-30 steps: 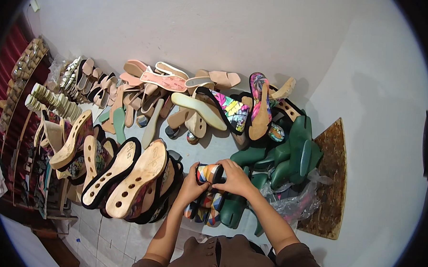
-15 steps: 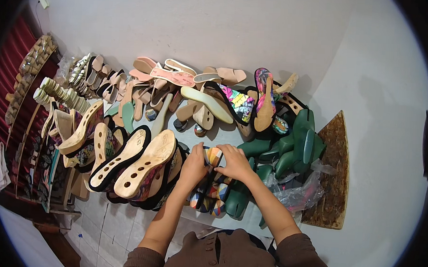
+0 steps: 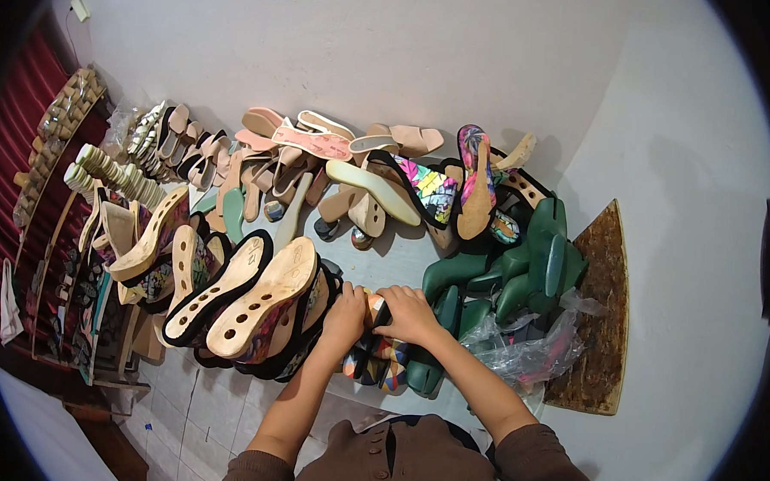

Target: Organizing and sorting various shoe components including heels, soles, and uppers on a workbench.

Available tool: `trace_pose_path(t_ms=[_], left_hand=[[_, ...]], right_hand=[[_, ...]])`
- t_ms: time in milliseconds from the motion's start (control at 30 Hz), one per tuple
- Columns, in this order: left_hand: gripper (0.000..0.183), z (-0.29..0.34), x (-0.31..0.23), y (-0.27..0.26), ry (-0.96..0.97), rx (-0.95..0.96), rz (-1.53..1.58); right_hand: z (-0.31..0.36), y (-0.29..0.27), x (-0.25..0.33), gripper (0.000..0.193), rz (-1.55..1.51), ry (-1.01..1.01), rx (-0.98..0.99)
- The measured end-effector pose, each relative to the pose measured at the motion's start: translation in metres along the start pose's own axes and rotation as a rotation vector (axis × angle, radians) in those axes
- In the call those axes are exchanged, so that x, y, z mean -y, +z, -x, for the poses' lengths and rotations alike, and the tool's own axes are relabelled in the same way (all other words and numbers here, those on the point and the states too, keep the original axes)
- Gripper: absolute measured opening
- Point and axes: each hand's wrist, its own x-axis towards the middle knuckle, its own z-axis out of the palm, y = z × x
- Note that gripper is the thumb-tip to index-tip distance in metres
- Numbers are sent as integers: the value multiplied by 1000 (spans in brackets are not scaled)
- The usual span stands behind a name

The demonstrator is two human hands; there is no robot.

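Note:
A small block heel (image 3: 373, 308) with a multicoloured pattern and a dark side is between my two hands at the table's near part. My left hand (image 3: 345, 318) grips it from the left, its fingers curled. From the right, my right hand (image 3: 407, 315) is closed on the same heel, hiding part of it. Several similar patterned heels (image 3: 389, 374) sit together just below my hands. Left of my left hand stand wooden wedge soles (image 3: 266, 300) with round holes, some edged in black. Green shoe lasts (image 3: 425, 373) lie beside my right wrist.
More green lasts (image 3: 545, 226) and clear plastic wrap (image 3: 526, 358) lie on the right, near a brown board (image 3: 592, 327) against the wall. Sandals (image 3: 316, 140) and loose soles (image 3: 374, 188) crowd the table's back. A rack (image 3: 64, 115) of blocks stands far left.
Both hands have moved a little toward me with the heel, down over the group of heels. A bare patch of table shows where they were.

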Motion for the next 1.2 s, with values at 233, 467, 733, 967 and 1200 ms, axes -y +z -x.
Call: trace_pose_path(t_ms=[233, 467, 733, 967, 1200], left_hand=[[39, 4, -2, 6, 3, 55, -40], [55, 13, 1, 12, 46, 32, 23], [60, 17, 3, 8, 32, 56, 100], [57, 17, -1, 2, 29, 60, 97], [58, 17, 0, 4, 65, 69, 96]], right_hand=[[3, 8, -2, 71, 1, 24, 90], [8, 11, -5, 72, 7, -16, 66], [10, 15, -7, 79, -39, -12, 92], [11, 16, -9, 76, -67, -24, 68], [10, 19, -10, 75, -109, -22, 84]])
